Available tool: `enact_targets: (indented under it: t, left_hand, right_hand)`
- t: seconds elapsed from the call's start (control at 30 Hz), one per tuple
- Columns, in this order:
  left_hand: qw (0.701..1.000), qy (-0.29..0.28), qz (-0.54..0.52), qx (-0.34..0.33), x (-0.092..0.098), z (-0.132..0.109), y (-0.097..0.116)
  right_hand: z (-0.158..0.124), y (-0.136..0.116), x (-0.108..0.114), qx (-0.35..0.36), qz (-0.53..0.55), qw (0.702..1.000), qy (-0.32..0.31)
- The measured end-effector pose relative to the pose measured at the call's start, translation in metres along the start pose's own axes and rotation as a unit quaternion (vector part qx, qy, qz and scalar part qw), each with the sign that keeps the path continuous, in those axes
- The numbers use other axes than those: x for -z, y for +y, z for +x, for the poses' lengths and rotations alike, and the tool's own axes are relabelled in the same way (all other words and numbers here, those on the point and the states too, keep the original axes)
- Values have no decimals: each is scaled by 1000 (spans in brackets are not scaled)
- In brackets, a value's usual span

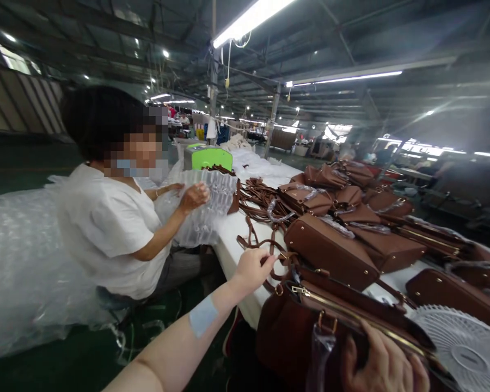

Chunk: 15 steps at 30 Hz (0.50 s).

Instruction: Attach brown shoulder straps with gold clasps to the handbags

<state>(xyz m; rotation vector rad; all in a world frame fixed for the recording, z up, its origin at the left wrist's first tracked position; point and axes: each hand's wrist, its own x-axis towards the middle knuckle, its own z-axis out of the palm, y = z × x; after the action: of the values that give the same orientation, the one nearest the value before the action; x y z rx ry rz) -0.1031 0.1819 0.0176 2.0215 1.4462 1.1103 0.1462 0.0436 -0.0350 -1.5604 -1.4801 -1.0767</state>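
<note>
A brown handbag (286,332) with a gold zip along its top stands at the near table edge. My right hand (387,359) grips its upper side, fingers over the rim by the zip and thumb on the outside. My left hand (253,269), beyond the bag's far end, is closed in a pinch on a thin brown strap (285,255). Just what lies between those fingertips is partly hidden. A plastic-wrapped handle (322,354) hangs from gold rings on the bag's front.
More brown handbags (330,250) and a heap of straps (261,198) cover the white table (228,239). Close by on the right is a white fan (467,354). At left, a seated co-worker (110,228) handles clear air-cushion wrap (204,212) near a green-and-grey machine (212,158).
</note>
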Motion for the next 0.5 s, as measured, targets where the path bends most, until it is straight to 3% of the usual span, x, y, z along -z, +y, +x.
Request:
enact_targets:
  t: [0.13, 0.23, 0.3, 0.4, 0.43, 0.47, 0.5]
  left_hand:
    - [977, 55, -190, -73, 42, -53, 34]
    - [917, 39, -378, -119, 76, -89, 50]
    - [883, 25, -451, -128, 94, -108, 59]
    - [891, -18, -437, -124, 102, -127, 70]
    - [902, -47, -411, -125, 98, -132, 73]
    - [911, -82, -381, -132, 92, -137, 75]
    - [917, -117, -351, -148, 83, -141, 76]
  right_hand:
    - [12, 4, -12, -8, -17, 1000, -25]
    - [21, 2, -10, -23, -6, 999, -35]
    - [25, -8, 4, -35, 14, 999, -27]
    - [25, -38, 40, -67, 115, 991, -18]
    - [23, -50, 52, -75, 195, 976, -59]
    - [19, -62, 64, -85, 297, 941, -138]
    - [14, -74, 73, -112, 399, 880, -232]
